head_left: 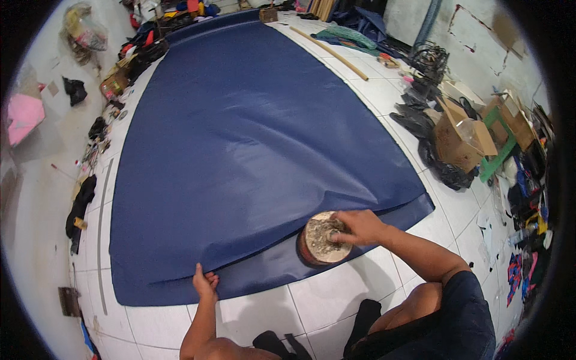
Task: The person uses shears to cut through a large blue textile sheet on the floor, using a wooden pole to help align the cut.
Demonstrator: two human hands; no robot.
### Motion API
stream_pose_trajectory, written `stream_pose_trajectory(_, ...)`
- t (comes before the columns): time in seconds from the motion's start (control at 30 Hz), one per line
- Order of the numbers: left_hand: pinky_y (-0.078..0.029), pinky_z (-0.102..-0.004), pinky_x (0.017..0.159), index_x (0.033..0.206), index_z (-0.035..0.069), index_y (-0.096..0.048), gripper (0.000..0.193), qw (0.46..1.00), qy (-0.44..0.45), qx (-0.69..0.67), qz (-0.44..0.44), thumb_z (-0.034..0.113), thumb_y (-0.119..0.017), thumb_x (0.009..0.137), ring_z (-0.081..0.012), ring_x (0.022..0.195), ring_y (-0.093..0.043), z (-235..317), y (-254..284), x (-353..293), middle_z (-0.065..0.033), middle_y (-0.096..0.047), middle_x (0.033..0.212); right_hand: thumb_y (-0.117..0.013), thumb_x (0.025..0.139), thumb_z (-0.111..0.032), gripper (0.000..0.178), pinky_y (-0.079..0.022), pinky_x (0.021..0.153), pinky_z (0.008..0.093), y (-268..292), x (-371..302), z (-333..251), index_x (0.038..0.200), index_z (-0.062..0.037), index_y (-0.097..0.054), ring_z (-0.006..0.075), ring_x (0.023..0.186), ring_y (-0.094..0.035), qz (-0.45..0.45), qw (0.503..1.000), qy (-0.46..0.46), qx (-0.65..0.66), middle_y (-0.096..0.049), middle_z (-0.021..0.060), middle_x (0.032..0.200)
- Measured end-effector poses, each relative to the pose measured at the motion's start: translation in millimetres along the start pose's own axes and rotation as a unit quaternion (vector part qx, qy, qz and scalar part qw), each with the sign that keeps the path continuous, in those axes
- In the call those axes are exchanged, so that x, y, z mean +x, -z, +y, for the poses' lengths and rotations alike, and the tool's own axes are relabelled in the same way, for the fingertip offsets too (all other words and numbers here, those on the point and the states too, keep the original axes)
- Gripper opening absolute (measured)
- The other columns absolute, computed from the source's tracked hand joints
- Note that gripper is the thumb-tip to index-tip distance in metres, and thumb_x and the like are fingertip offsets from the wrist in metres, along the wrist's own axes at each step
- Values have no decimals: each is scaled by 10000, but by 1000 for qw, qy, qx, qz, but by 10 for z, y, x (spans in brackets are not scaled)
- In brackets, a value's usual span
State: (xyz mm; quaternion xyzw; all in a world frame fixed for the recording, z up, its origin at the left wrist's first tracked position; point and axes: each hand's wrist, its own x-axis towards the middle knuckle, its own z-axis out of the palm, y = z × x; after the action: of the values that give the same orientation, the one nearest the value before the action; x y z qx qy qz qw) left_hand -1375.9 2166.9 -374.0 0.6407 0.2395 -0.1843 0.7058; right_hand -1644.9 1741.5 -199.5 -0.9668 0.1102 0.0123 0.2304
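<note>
A large dark blue sheet (198, 162), smooth and slightly shiny like vinyl or coated fabric, lies across the tiled floor. Near me its edge forms a loose upper layer over a second blue strip (264, 270). At the left part of that edge, my left hand (206, 283) has its thumb and curled fingers on the upper layer, gripping it. My right hand (355, 228) is closed round the short handle on top of a round, can-shaped weight (321, 243) with a rough, cement-like top. This weight stands on the blue strip, against the upper layer's edge.
A long metal strip (104, 240) lies left of the sheet. Beyond the right edge are a wooden pole (330, 54), black plastic bags (429, 144) and an open cardboard box (459, 138). A small block (268, 15) sits at the sheet's far right corner.
</note>
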Motion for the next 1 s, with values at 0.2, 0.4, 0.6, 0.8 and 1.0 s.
stream_pose_trajectory(0.2, -522, -305, 520, 932, 2, -556, 417, 988, 57, 8, -140, 415, -599, 969, -216, 577, -624, 0, -187, 179, -112, -611, 710, -604, 892, -509, 433, -537, 644, 491, -259, 64, -95, 1021, -95, -609, 387, 719, -673, -10, 987, 75, -139, -667, 188, 775)
stream_pose_trajectory(0.4, -491, -294, 462, 895, -6, -553, 372, 978, 35, 116, -171, 352, -591, 988, -174, 523, -567, -57, -36, 264, -87, -584, 689, -686, 815, -391, 350, -516, 576, 481, -418, -49, -340, 859, -71, -550, 371, 650, -652, -7, 986, 126, -104, -642, 156, 689)
stream_pose_trajectory(0.6, -439, -292, 409, 796, -21, -546, 409, 981, 9, 172, -88, 342, -650, 956, -162, 475, -545, -169, -95, 162, -76, -574, 636, -673, 792, -337, 294, -527, 528, 464, -450, -623, -623, 850, -67, -573, 346, 578, -652, -3, 985, 163, -57, -627, 140, 629)
stream_pose_trajectory(0.8, -479, -378, 496, 760, -53, -567, 447, 909, -120, 400, -7, 353, -672, 917, -243, 538, -596, -455, 189, 429, -157, -628, 712, -660, 788, -344, 328, -538, 546, 461, -648, -918, -845, 874, -36, -591, 361, 603, -661, -143, 973, 179, -7, -639, 160, 630)
stream_pose_trajectory(1.0, -461, -507, 824, 875, -157, -620, 596, 792, -252, 556, 29, 438, -657, 895, -464, 888, -623, -608, 265, 140, -341, -650, 923, -669, 764, -337, 363, -528, 582, 477, -722, -1133, -652, 965, -41, -608, 370, 649, -661, -166, 969, 169, 66, -634, 162, 637)
